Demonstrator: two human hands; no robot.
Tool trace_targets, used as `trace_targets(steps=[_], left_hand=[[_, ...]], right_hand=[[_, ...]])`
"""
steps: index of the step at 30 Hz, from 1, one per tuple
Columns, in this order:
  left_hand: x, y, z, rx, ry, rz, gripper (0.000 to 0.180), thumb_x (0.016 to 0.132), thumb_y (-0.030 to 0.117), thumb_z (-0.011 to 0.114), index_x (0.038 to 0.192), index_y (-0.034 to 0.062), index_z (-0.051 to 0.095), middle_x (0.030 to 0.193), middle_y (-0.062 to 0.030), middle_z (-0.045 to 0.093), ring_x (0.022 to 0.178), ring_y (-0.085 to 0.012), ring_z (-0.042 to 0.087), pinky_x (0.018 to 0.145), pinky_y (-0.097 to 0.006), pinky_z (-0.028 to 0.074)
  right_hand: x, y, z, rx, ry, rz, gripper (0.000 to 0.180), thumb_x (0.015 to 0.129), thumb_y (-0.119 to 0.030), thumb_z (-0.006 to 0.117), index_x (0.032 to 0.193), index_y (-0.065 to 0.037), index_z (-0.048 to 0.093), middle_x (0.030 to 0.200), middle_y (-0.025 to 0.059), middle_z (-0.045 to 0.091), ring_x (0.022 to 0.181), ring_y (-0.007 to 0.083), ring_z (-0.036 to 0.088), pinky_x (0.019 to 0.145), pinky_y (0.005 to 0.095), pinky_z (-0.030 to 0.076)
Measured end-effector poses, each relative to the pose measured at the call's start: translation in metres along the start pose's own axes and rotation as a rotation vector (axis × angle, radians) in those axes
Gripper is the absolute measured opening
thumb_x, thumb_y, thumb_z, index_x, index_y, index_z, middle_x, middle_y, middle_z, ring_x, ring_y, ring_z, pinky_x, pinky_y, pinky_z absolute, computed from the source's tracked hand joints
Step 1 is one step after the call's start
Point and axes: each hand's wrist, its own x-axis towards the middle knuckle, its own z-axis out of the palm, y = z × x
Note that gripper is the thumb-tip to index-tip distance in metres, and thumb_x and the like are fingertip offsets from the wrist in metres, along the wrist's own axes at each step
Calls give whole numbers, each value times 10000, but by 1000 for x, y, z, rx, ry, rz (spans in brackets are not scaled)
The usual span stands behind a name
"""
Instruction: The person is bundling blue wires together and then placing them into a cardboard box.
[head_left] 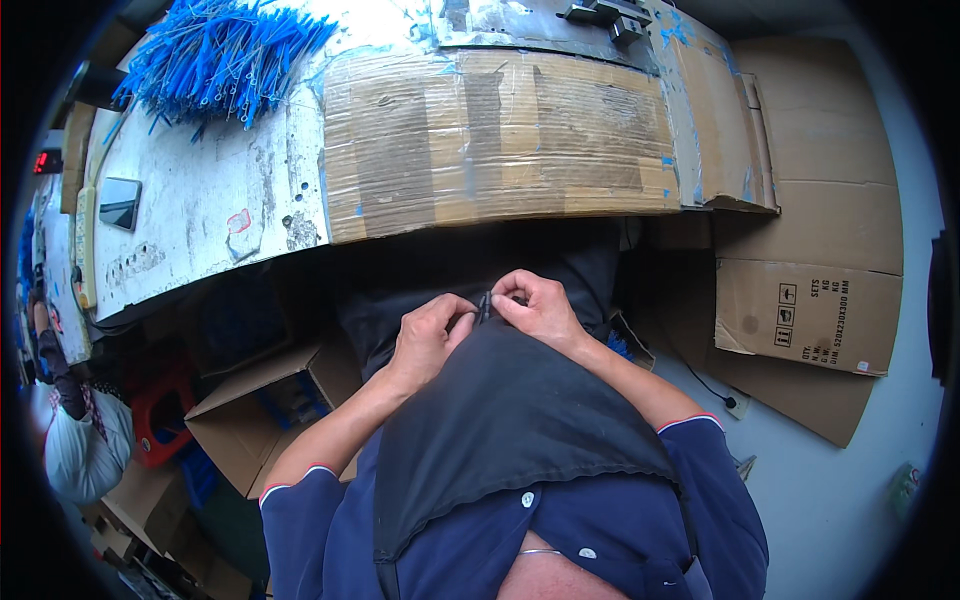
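Observation:
My left hand [430,333] and my right hand [537,304] meet at waist height in front of the black apron [500,410] I wear. Between their fingertips is a short dark strip [485,306], perhaps a tie or a fold of the apron; which one I cannot tell. Thumb and fingers of each hand are pinched together on it. Both hands are below the near edge of the workbench [270,215], apart from it.
On the bench lie a flat cardboard sheet [500,140], a heap of blue plastic ties [225,60] and a phone-like slab [120,203]. Metal fixtures [610,15] sit at the back. Cartons [810,310] stand at right, an open box [265,415] at lower left. Another person [85,445] is far left.

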Motion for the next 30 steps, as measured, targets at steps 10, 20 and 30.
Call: trace_targets(steps=[10,20,30], left_hand=[[-2,2,4,-25,100,40,87,872,34,717,944,-1,686,880,-161,706,797,-302,719,683,-355,552],[0,-6,4,25,76,170,110,858,28,740,953,13,689,884,-143,698,793,-319,706,686,-372,556],[14,0,3,13,-81,-186,360,852,247,820,1117,22,729,942,-80,743,754,-139,679,701,-285,544]], right_hand=[[2,-13,-4,76,5,302,209,880,-179,734,900,27,703,769,50,700,701,78,628,642,251,506],[4,-6,-2,168,-42,323,183,870,-158,690,829,16,728,721,11,673,657,72,575,603,262,467],[1,2,1,16,39,142,176,843,-139,681,864,32,716,729,82,693,690,102,621,644,288,503]])
